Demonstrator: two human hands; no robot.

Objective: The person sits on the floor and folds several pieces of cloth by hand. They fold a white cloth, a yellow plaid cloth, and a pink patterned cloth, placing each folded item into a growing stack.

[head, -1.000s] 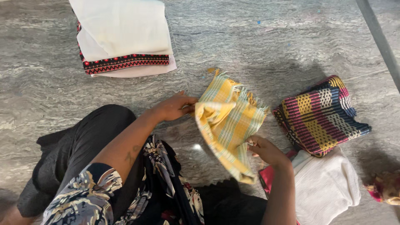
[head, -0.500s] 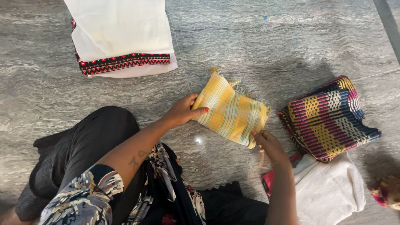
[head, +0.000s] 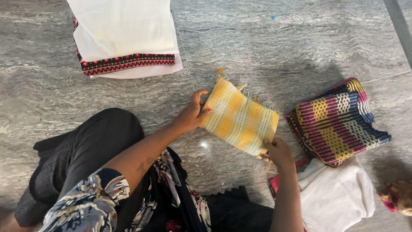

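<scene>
A folded yellow checked cloth [head: 239, 117] with a fringed edge lies between my hands, just above the grey marble floor [head: 266, 43]. My left hand [head: 192, 115] pinches its left edge, thumb on top. At the cloth's lower right corner my right hand [head: 278, 151] grips it with the fingers curled under. The cloth is a flat folded rectangle, tilted down to the right.
A folded multicoloured woven cloth [head: 337, 120] lies at the right. Below it sit a white cloth [head: 339, 195] and a pink one [head: 277, 184]. A stack of cream cloths with a red-and-black border [head: 124, 36] lies at the top left. My black-trousered knee [head: 94, 141] is at the lower left.
The yellow cloth hung loose and half open a second ago; both hands have folded it over into a flat rectangle and lowered it toward the floor.
</scene>
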